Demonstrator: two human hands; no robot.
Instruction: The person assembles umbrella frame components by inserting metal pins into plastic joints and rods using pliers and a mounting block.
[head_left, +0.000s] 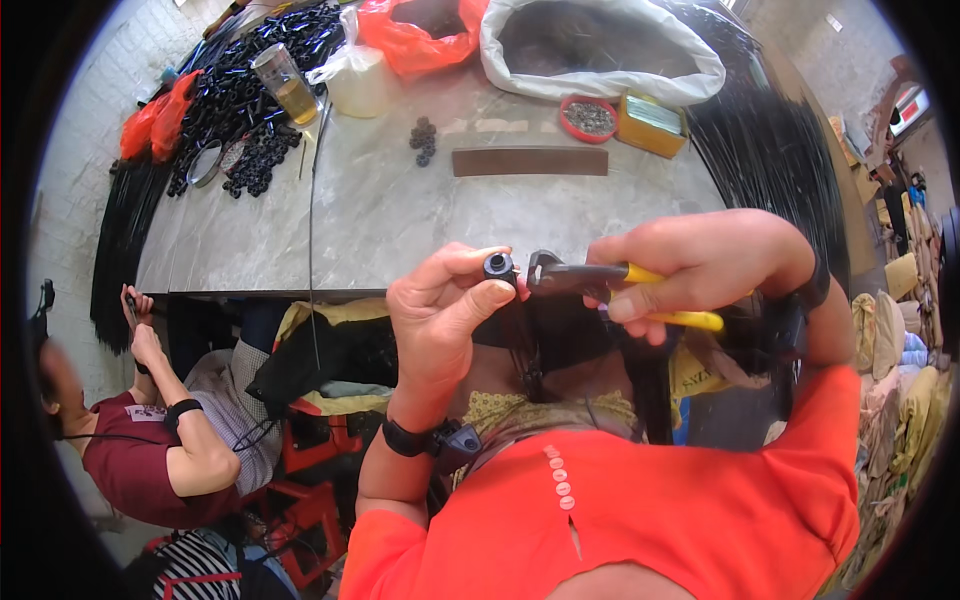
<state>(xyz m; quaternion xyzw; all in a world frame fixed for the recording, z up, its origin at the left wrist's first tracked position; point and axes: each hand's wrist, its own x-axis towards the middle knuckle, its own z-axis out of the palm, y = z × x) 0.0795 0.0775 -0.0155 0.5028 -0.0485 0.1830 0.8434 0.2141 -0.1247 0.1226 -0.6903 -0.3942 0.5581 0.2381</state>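
The left hand (445, 305) pinches a small black ring fitting (499, 266) at the fingertips, while the right hand (700, 265) is clamped on yellow-handled pincers (600, 280) whose head sits at the fitting's 3 o'clock. The pincers could slip and nip the fingertips, or the fitting could pop free. At 12 o'clock on the table (400, 215) stand a yellow box (650, 122), a white sack (600, 45) and red bags (415, 35).

Bright, even daylight; sharp centre (edges bend, black fisheye rim).
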